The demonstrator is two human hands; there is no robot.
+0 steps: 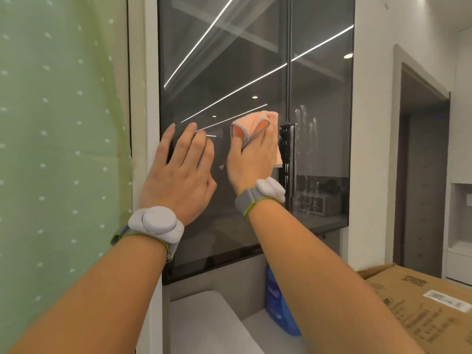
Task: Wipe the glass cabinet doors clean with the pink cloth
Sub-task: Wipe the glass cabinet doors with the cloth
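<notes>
Two dark glass cabinet doors fill the middle of the head view, the left door [224, 67] and the right door [321, 72], meeting at a black vertical handle strip [288, 159]. My right hand [251, 157] presses the pink cloth [255, 120] with grey edging against the left door, just left of the handles. My left hand [178, 169] lies flat on the same door near its left edge, fingers straight. Wet drip streaks [307, 139] run down the right door.
A green dotted curtain [58, 123] hangs at the left. A blue spray bottle [278, 305] stands on the grey counter [212, 318] under the doors. A cardboard box [419, 302] sits at the lower right. A dark doorway [421, 175] lies to the right.
</notes>
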